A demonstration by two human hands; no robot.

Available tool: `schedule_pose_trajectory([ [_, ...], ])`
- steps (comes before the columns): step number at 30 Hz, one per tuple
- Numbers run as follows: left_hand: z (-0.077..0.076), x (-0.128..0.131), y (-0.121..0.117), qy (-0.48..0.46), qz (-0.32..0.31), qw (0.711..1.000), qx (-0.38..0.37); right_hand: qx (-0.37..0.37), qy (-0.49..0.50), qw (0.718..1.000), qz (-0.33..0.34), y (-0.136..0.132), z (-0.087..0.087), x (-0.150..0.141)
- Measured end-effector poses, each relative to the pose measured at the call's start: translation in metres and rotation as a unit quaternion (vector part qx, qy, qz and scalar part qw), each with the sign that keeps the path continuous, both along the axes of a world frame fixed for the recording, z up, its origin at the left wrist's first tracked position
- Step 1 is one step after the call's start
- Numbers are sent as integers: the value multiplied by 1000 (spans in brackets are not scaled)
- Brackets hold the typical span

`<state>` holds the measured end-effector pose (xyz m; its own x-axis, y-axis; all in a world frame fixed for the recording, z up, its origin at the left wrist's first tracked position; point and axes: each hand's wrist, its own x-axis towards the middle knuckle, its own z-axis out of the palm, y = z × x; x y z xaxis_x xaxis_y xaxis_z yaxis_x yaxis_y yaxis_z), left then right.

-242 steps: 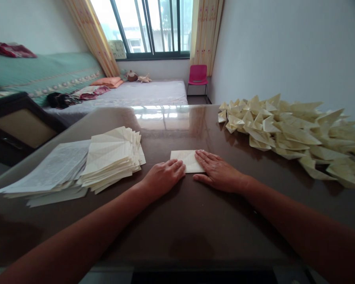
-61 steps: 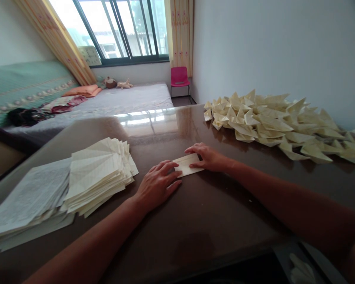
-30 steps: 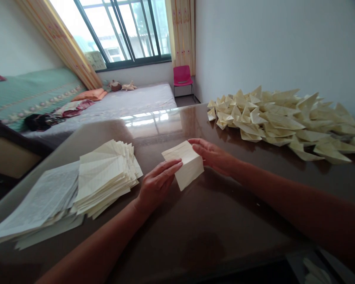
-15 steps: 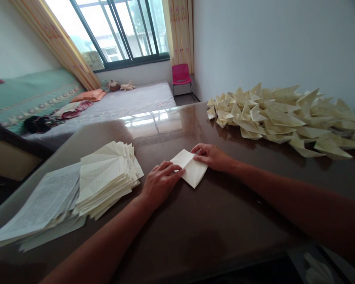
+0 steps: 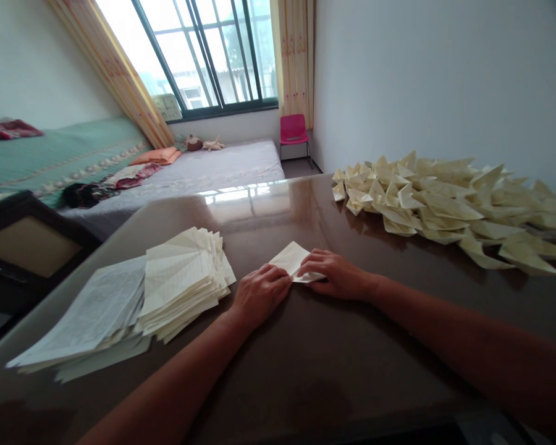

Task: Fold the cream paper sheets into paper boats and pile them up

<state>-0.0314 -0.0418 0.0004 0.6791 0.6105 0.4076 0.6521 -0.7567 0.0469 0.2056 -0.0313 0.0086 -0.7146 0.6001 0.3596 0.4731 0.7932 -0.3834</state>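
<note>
A small folded sheet of cream paper (image 5: 289, 257) lies on the brown glossy table (image 5: 278, 364) between my two hands. My left hand (image 5: 263, 289) grips its near left edge, with the fingertips pressed together at the lower corner. Over the right part of the paper, my right hand (image 5: 334, 274) has its fingers bent on top and the thumb at the near edge. That hand hides much of the right side, where part of the sheet looks lifted or folded over.
Left of my hands lie a stack of creased cream papers (image 5: 180, 284) and a stack of greyish printed sheets (image 5: 92, 309). Many folded paper boats (image 5: 445, 204) are heaped at the right by the wall. Beyond the table are a bed (image 5: 231, 161) and a pink chair (image 5: 293, 130).
My right hand has moved from the far right edge of the paper down over its near right part. The near corner is now folded up. The camera view has shifted slightly.
</note>
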Motion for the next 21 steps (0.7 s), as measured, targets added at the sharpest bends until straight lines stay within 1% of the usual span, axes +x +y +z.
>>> schedule_pose_trajectory([
  [5, -1, 1, 1, -13, 20, 1000, -9, 9, 4, 1000, -8, 3, -7, -3],
  [13, -1, 0, -1, -5, 29, 999, -15, 17, -24, 999, -25, 2, -7, -7],
  [17, -2, 1, -1, 17, 34, 999, -24, 25, -47, 998, -26, 3, -7, -8],
  [21, 2, 3, -3, 42, 28, 998, -36, 20, -72, 997, -16, 7, -5, -6],
])
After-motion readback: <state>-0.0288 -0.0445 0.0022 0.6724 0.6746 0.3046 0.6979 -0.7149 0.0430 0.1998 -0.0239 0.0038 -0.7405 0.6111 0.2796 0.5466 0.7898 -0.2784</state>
